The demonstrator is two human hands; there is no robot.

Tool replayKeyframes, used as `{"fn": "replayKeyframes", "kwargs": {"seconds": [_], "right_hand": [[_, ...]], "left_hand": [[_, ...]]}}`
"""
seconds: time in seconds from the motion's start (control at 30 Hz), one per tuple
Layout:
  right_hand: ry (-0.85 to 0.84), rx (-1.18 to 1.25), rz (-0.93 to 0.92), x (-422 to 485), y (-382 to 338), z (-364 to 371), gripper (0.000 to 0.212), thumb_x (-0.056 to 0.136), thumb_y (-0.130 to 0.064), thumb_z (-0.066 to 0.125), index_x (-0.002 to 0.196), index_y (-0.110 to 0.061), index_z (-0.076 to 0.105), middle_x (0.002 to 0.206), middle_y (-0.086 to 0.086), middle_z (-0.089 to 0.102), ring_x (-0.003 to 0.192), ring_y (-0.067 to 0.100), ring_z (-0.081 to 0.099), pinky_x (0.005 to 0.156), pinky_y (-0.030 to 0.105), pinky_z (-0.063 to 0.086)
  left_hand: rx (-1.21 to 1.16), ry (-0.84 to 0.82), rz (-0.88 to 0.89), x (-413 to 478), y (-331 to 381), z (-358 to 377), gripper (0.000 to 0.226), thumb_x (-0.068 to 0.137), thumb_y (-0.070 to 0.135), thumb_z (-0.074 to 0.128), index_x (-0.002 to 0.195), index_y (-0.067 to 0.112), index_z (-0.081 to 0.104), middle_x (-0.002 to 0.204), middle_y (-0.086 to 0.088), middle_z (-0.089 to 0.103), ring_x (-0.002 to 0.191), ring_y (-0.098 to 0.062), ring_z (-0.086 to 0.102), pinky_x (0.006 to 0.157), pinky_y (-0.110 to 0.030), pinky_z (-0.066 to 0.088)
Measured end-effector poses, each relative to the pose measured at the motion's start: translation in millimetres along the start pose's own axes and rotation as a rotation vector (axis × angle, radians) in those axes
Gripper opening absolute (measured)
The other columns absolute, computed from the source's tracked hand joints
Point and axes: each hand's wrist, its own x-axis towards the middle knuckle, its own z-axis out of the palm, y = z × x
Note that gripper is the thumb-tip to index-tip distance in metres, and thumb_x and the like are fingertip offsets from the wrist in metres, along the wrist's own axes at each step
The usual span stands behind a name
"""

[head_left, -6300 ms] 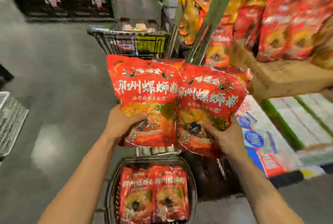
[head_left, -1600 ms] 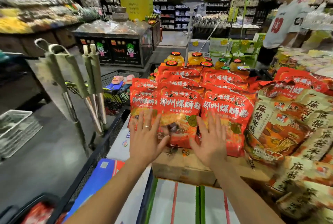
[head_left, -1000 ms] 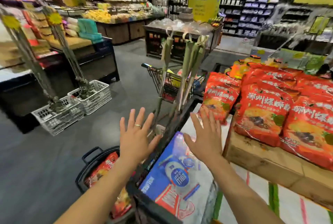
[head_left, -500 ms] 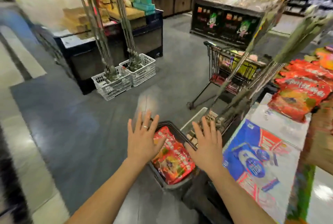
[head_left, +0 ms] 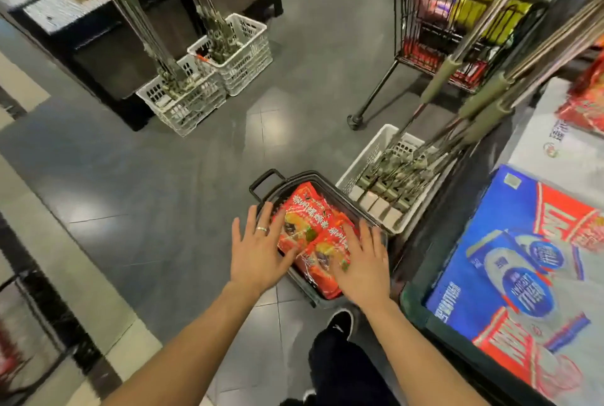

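Head view: the left grip (head_left: 258, 255) and right grip (head_left: 362, 266) are both wide, fingers spread, holding nothing. Between and just under them, red packets (head_left: 307, 219) lie in a black basket (head_left: 266, 178) on the floor (head_left: 183, 183). A white crate (head_left: 376, 150) stands just beyond the right grip.

The floor (head_left: 196, 176) is of grey tiles with a dull shine, and a paler band (head_left: 65, 261) edged in black runs slantwise along its left side. A black basket (head_left: 305, 291) stands on the tiles near the middle. Just beside it on the right stands a white crate (head_left: 369, 157) holding poles. Two more crates (head_left: 242, 49), touching each other, stand well apart at the upper left, against a dark display stand (head_left: 108, 59). A wire shopping cart (head_left: 457, 29) rests on its wheels at the upper right. A black shoe (head_left: 340, 324) is planted near the basket.
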Motion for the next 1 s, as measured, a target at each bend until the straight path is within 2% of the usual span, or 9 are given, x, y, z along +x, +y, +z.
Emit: {"fn": "replayKeyframes", "kwargs": {"seconds": [0.17,0.3,0.43,0.53,0.6,0.7,0.8,0.93,1.0], "right_hand": [[-0.054,0.072,0.132,35,18,41,0.074,0.091,-0.047,0.053,0.156,-0.026,0.026,0.165,0.009,0.016,0.153,0.032,0.003,0.119,0.055,0.023],[-0.039,0.119,0.272,62,32,75,0.072,0.088,-0.058,0.047,0.152,-0.027,0.033,0.164,0.009,0.017,0.152,0.034,0.01,0.116,0.055,0.029],[0.047,0.26,0.5,86,49,142,0.07,0.084,-0.059,0.052,0.145,-0.03,0.035,0.155,0.017,0.037,0.14,0.044,0.036,0.103,0.059,0.043],[-0.011,0.286,0.605,106,69,215,0.079,0.082,-0.058,0.043,0.15,-0.019,0.039,0.154,0.02,0.036,0.141,0.045,0.033,0.104,0.062,0.041],[-0.022,0.327,0.72,121,84,264,0.082,0.083,-0.053,0.052,0.154,-0.015,0.032,0.158,0.02,0.029,0.146,0.042,0.025,0.112,0.059,0.033],[-0.029,0.505,0.955,139,103,321,0.1,0.073,-0.046,0.076,0.155,-0.022,0.023,0.159,0.01,0.031,0.145,0.032,0.029,0.115,0.049,0.032],[0.088,0.665,1.167,142,116,364,0.101,0.066,-0.058,0.072,0.15,-0.036,0.02,0.146,0.003,0.047,0.132,0.032,0.047,0.105,0.055,0.043],[0.141,0.608,1.38,147,107,387,0.092,0.073,-0.061,0.071,0.146,-0.029,0.026,0.135,0.007,0.056,0.122,0.036,0.055,0.103,0.053,0.042],[0.25,0.748,1.444,152,109,392,0.089,0.07,-0.059,0.078,0.141,-0.022,0.039,0.129,0.006,0.061,0.118,0.034,0.058,0.101,0.046,0.044]], "left_hand": [[0.036,-0.103,0.109,64,1,39,0.082,0.088,0.069,0.035,0.155,0.021,0.033,0.163,-0.01,0.029,0.152,-0.037,0.019,0.118,-0.062,0.016],[0.026,-0.172,0.174,107,-1,80,0.083,0.088,0.067,0.035,0.157,0.022,0.029,0.164,-0.01,0.024,0.152,-0.036,0.016,0.119,-0.061,0.013],[0.033,-0.289,0.227,159,-19,148,0.085,0.087,0.067,0.034,0.159,0.025,0.02,0.168,-0.006,0.014,0.154,-0.033,0.007,0.12,-0.057,0.011],[0.02,-0.39,0.218,197,-45,206,0.087,0.085,0.069,0.031,0.159,0.025,0.019,0.168,-0.006,0.011,0.154,-0.034,0.008,0.12,-0.054,0.017],[-0.021,-0.444,0.211,221,-64,247,0.086,0.086,0.07,0.038,0.158,0.023,0.024,0.167,-0.007,0.015,0.152,-0.036,0.017,0.116,-0.056,0.03],[-0.076,-0.57,0.167,255,-88,306,0.089,0.09,0.059,0.059,0.159,0.022,0.018,0.167,-0.01,0.013,0.148,-0.036,0.027,0.111,-0.049,0.037],[-0.217,-0.547,0.013,278,-108,358,0.098,0.084,0.045,0.074,0.16,0.022,0.016,0.158,-0.016,0.029,0.142,-0.036,0.034,0.113,-0.047,0.035],[-0.425,-0.581,-0.269,280,-118,400,0.124,0.065,0.059,0.081,0.156,0.037,-0.001,0.136,-0.015,0.056,0.123,-0.037,0.055,0.103,-0.05,0.046],[-0.466,-0.557,-0.332,279,-119,411,0.129,0.063,0.062,0.083,0.158,0.029,0.003,0.135,-0.014,0.059,0.123,-0.036,0.057,0.101,-0.047,0.048]]}}
